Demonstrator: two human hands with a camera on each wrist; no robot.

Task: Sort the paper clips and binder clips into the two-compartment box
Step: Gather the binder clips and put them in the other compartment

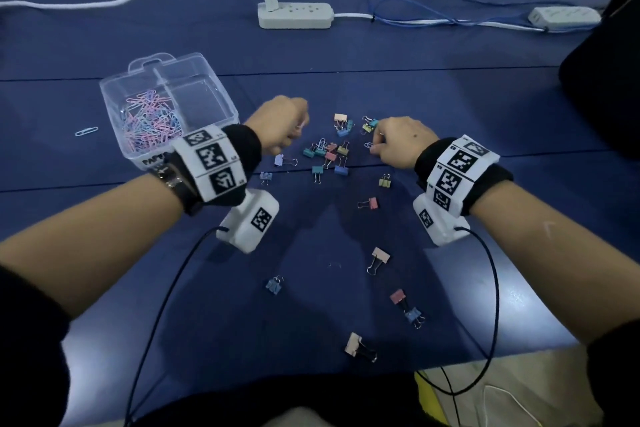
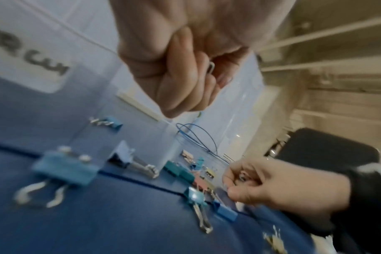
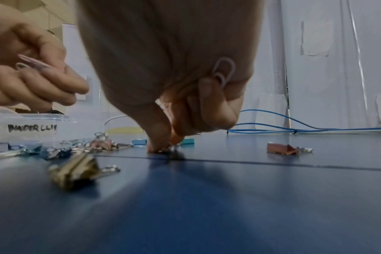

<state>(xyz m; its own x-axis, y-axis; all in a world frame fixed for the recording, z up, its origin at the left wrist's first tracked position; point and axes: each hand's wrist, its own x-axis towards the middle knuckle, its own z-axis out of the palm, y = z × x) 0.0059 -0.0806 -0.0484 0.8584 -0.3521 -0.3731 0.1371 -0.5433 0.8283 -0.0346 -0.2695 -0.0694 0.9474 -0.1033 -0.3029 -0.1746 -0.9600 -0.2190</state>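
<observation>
Surface: blue cloth [image 1: 450,135]
Behind power strip [image 1: 295,15]: white wall [image 3: 315,68]
Right of power strip: blue cable [image 1: 415,10], black chair [image 1: 602,87]

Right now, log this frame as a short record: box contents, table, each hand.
box: clear, two compartments
left compartment: pile of paper clips
right compartment: looks empty
table: binder clips scattered loose; one paper clip left of the box
left hand: holds pink paper clips, raised near the box
right hand: pinching at the table, a paper clip tucked in its fingers
</observation>
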